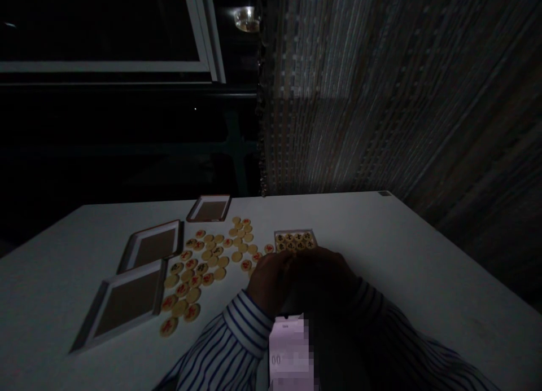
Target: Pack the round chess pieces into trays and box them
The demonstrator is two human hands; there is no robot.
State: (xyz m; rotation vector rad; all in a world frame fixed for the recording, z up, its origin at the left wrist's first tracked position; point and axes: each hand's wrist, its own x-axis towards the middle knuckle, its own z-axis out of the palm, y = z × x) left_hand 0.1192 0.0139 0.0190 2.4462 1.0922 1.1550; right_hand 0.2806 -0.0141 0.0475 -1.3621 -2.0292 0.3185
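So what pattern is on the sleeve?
White with blue stripes; the left sleeve shows it best, head view.

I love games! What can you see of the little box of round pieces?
The little box is shallow and squarish with a pale rim. Round tan discs with dark marks fill it. It sits on the white table beyond the left hand and right hand; too dark to tell if they touch it.

Round flat wooden discs (pixel 203 267): pale tan, red or blk marks on top. Flat white tabletop (pixel 423 255): plain white. Shallow rectangular trays (pixel 127 301): white rims w/ brown insides. Long shirt sleeves (pixel 237 334): white w/ thin dark-blue stripes. Woven wall covering (pixel 402 97): grey-brown, fine vert. streaks.
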